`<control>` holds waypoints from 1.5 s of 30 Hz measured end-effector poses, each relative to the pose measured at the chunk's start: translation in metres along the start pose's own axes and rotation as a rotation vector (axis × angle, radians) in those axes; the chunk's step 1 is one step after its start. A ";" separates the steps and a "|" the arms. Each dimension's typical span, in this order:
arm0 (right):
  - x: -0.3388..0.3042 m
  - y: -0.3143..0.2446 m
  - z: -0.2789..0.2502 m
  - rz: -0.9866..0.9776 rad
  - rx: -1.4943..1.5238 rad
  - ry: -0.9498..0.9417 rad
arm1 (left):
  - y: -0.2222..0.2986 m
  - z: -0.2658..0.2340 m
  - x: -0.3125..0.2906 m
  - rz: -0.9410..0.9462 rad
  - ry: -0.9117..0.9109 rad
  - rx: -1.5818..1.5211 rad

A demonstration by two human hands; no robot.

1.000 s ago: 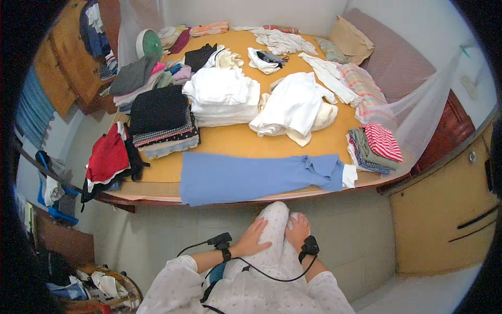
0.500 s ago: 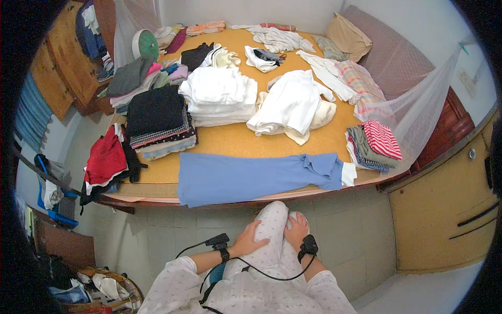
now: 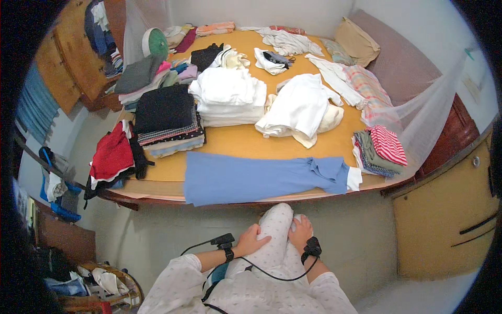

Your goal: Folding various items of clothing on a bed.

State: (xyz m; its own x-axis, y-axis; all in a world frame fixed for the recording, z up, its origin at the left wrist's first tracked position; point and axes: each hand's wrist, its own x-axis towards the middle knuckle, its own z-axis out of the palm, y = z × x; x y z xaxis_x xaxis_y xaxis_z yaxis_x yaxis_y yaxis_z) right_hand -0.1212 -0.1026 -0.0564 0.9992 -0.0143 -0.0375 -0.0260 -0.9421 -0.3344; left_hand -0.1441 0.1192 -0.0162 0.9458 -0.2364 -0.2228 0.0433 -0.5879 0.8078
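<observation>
The left hand (image 3: 252, 241) and right hand (image 3: 300, 233) rest on the legs (image 3: 275, 222), let go of everything. The blue dress (image 3: 261, 179) lies flat along the bed's (image 3: 225, 138) near edge. A bump from a leg could drag it off. The red cloth (image 3: 111, 158), near left, might slip down too, because it sits right at the edge.

The bed (image 3: 230, 140) carries a blue garment (image 3: 261, 179) along its near edge, a striped-topped stack (image 3: 381, 150) toward its right edge, a black-topped stack (image 3: 164, 111) toward its left, and a white stack (image 3: 228, 98) between.
</observation>
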 end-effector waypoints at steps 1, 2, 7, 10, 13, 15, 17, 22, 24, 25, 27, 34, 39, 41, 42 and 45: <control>-0.001 0.001 0.002 0.001 -0.011 0.015 | -0.001 0.001 0.000 0.038 0.025 0.014; -0.002 0.003 0.003 0.002 -0.023 0.030 | -0.001 0.002 0.000 0.036 0.031 0.015; -0.002 0.006 0.007 -0.011 -0.012 0.028 | -0.002 0.004 -0.001 0.001 0.035 -0.067; -0.002 0.004 0.005 -0.013 0.000 0.024 | 0.003 0.000 -0.003 -0.030 0.005 -0.067; -0.001 0.005 0.008 0.004 0.013 0.032 | -0.003 0.005 -0.001 0.009 0.031 -0.092; -0.001 0.007 0.010 0.017 0.020 0.045 | -0.004 0.006 0.000 0.012 0.021 -0.091; -0.001 0.007 0.011 0.026 -0.015 0.024 | -0.004 0.005 0.000 0.013 0.013 -0.087; 0.000 0.008 0.014 0.030 -0.014 0.017 | 0.002 0.001 -0.001 -0.007 -0.003 -0.090; 0.000 0.009 0.014 0.031 -0.021 0.023 | -0.001 0.003 0.000 -0.009 -0.009 -0.093; 0.000 0.009 0.015 0.031 -0.017 0.023 | -0.002 0.004 0.000 -0.024 -0.018 -0.087; 0.000 0.010 0.016 0.030 -0.013 0.023 | -0.005 0.006 0.001 -0.014 -0.009 -0.099; -0.001 0.009 0.015 0.027 0.006 0.021 | -0.012 0.009 0.003 -0.024 -0.071 -0.043; -0.001 0.010 0.015 0.028 0.002 0.024 | -0.009 0.008 0.003 -0.030 -0.086 -0.052; -0.001 0.011 0.015 0.023 -0.010 0.026 | -0.008 0.007 0.003 -0.039 -0.095 -0.050; -0.002 0.011 0.015 0.025 -0.011 0.027 | -0.008 0.007 0.003 -0.028 -0.093 -0.050; -0.001 0.009 0.014 0.017 -0.010 0.023 | -0.007 0.004 0.002 -0.033 -0.096 -0.058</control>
State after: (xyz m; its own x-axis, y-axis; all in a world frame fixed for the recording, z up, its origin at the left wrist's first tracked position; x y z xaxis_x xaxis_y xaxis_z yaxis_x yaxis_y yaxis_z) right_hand -0.1226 -0.1062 -0.0725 0.9990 -0.0380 -0.0217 -0.0430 -0.9449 -0.3246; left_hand -0.1435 0.1191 -0.0246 0.9084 -0.2923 -0.2988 0.0951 -0.5515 0.8287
